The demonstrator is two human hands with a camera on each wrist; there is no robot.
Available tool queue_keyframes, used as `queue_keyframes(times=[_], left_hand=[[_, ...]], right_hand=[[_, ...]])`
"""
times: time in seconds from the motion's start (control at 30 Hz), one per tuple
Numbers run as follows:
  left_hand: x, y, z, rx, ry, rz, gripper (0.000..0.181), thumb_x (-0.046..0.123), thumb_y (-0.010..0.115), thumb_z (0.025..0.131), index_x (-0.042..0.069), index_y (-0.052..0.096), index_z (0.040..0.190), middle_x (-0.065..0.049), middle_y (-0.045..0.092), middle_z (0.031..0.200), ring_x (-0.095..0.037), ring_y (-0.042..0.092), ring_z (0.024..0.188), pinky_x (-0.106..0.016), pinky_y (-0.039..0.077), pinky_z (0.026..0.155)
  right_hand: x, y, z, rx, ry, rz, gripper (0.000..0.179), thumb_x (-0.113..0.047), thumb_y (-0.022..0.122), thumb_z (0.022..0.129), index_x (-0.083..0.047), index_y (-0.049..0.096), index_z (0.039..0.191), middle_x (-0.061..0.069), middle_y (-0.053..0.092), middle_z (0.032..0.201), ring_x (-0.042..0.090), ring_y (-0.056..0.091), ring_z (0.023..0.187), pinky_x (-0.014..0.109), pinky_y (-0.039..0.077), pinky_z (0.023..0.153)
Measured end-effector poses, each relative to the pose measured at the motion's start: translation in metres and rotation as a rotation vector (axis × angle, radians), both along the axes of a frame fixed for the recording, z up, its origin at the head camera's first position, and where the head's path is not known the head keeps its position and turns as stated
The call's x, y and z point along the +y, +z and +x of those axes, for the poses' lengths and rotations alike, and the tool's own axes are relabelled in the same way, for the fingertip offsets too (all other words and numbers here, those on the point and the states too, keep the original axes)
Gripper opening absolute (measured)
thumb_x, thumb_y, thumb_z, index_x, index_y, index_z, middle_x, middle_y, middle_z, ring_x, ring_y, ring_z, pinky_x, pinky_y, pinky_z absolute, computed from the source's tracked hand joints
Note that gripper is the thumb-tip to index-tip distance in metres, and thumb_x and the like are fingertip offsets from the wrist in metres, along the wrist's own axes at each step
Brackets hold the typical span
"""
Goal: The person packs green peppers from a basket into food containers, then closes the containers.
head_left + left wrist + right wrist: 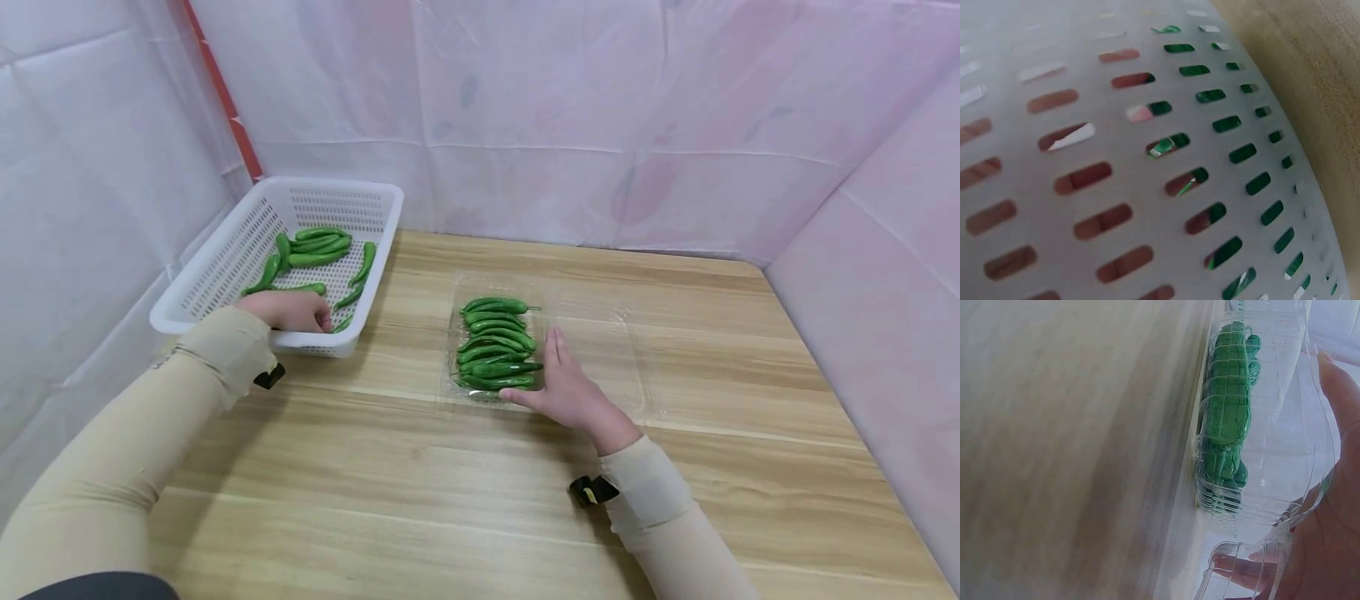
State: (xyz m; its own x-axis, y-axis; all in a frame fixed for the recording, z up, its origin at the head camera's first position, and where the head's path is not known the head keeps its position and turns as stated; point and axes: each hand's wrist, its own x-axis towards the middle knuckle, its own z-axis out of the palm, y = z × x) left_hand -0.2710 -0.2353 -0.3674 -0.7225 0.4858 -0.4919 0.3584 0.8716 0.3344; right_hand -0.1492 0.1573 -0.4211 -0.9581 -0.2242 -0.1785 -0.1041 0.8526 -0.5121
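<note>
My left hand reaches over the near wall of a white perforated basket, its fingers bent down among green chili peppers. Through the slots in the left wrist view, skin shows beside green pepper; the fingertips are hidden, and I cannot tell whether they grip one. A clear plastic clamshell box lies with its lid folded out to the right. Inside its base, several green peppers lie side by side in a column. My right hand rests at the base's near right corner, thumb and fingers spread along its rim.
The basket stands at the back left of the wooden table, close to the white sheeting. The open clear lid lies flat to the right of the box, partly behind my right hand. More sheeting hangs along the back edge.
</note>
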Motion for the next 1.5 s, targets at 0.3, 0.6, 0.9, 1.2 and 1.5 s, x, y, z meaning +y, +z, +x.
queue_keyframes(times=[0.3, 0.6, 0.9, 1.2, 1.5], left_hand=[[-0.005, 0.004, -0.005, 0.116, 0.052, 0.032, 0.019, 0.024, 0.061, 0.089, 0.006, 0.067, 0.089, -0.001, 0.062, 0.082, -0.016, 0.053, 0.074, -0.032, 0.043, 0.067], [-0.005, 0.016, -0.004, 0.226, 0.130, 0.109, 0.026, 0.022, 0.058, 0.092, -0.001, 0.068, 0.102, -0.012, 0.066, 0.093, -0.021, 0.056, 0.080, -0.040, 0.046, 0.073], [0.003, 0.028, 0.003, 0.338, 0.185, 0.228, 0.026, 0.017, 0.057, 0.093, -0.003, 0.066, 0.107, -0.018, 0.065, 0.101, -0.027, 0.058, 0.088, -0.046, 0.046, 0.078], [0.008, 0.037, 0.010, 0.341, 0.307, 0.401, 0.039, 0.025, 0.050, 0.097, -0.001, 0.055, 0.126, -0.020, 0.055, 0.122, -0.028, 0.052, 0.099, -0.046, 0.043, 0.085], [0.024, 0.048, 0.019, 0.331, 0.443, 0.679, 0.047, 0.036, 0.045, 0.098, 0.005, 0.050, 0.133, -0.015, 0.052, 0.128, -0.027, 0.052, 0.108, -0.045, 0.042, 0.093]], right_hand=[[0.000, 0.001, -0.001, 0.001, -0.002, -0.008, 0.121, -0.068, 0.059, 0.075, 0.003, -0.011, 0.145, 0.022, -0.015, 0.151, 0.037, -0.003, 0.138, 0.051, 0.017, 0.108], [-0.001, 0.002, -0.004, -0.004, -0.006, -0.009, 0.120, -0.066, 0.060, 0.077, 0.003, -0.011, 0.144, 0.022, -0.015, 0.151, 0.039, -0.001, 0.138, 0.053, 0.018, 0.107], [-0.002, 0.001, -0.006, -0.001, -0.013, -0.004, 0.121, -0.067, 0.059, 0.076, 0.003, -0.012, 0.144, 0.023, -0.015, 0.151, 0.039, -0.002, 0.138, 0.052, 0.017, 0.107], [-0.004, -0.001, -0.008, 0.011, -0.013, -0.004, 0.121, -0.067, 0.060, 0.076, 0.004, -0.011, 0.144, 0.023, -0.014, 0.151, 0.039, -0.002, 0.138, 0.052, 0.017, 0.107], [-0.007, -0.001, -0.010, 0.002, -0.013, -0.012, 0.122, -0.067, 0.060, 0.076, 0.003, -0.013, 0.144, 0.022, -0.015, 0.151, 0.039, -0.002, 0.138, 0.052, 0.017, 0.107]])
